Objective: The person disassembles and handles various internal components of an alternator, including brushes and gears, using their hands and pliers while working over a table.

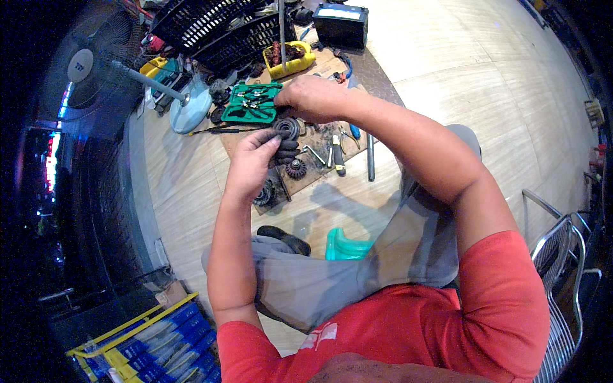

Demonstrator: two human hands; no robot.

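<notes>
My left hand [262,150], its fingers dark and grimy, pinches at a dark round ring-like part [287,127]. My right hand [306,99] is curled at the right edge of an open green tool case [246,102] with pliers in it; what its fingertips grip is hidden. Below lie a toothed gear [295,168], another dark round assembly [264,195], a hex key [314,154], a yellow-black hand tool [338,156], pliers [350,139] and a dark rod [371,163] on a dirty board [313,182].
Black crates [217,38], a yellow container [287,64] and a battery [340,25] sit behind. A fan [80,64] with a pale blue base [185,115] stands left. A teal stool [341,242] is below me, a metal chair [555,255] right, blue bins [153,345] lower left.
</notes>
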